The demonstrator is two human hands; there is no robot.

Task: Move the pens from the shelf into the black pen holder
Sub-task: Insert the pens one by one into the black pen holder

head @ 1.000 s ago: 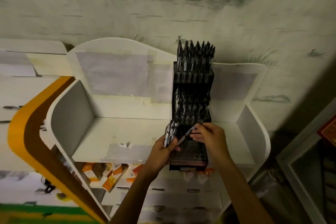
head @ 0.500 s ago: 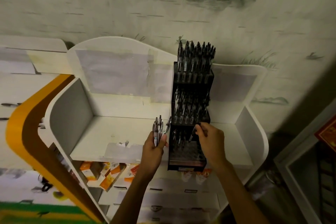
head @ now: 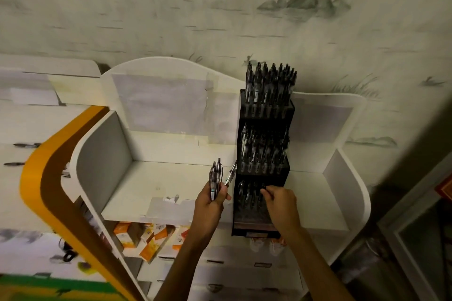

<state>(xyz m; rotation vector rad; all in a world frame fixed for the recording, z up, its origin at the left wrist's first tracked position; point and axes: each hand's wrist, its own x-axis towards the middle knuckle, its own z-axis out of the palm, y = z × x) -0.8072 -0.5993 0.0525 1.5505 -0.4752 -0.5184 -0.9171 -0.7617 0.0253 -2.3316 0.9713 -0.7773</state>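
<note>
A tall black pen holder (head: 259, 225) with three stepped tiers stands on the white shelf (head: 159, 188), right of centre. Dark pens fill its top two tiers, and a few stand in the lowest tier. My left hand (head: 209, 206) grips a small bunch of pens (head: 215, 178) upright, just left of the holder. My right hand (head: 281, 205) is at the lowest tier, its fingertips pinching the top of a pen (head: 263, 188) that stands among the slots there. The pen's lower part is lost in the dark tier.
The shelf has curved white side walls (head: 102, 149) and a back panel against a painted wall. Orange boxes (head: 149, 239) lie on the level below. An orange and brown curved panel (head: 44, 178) runs along the left. A dark frame (head: 415, 227) stands at the right.
My right hand took a pen from the bunch and brought it down into the holder's lowest tier. My left hand moved left and turned its pens upright.
</note>
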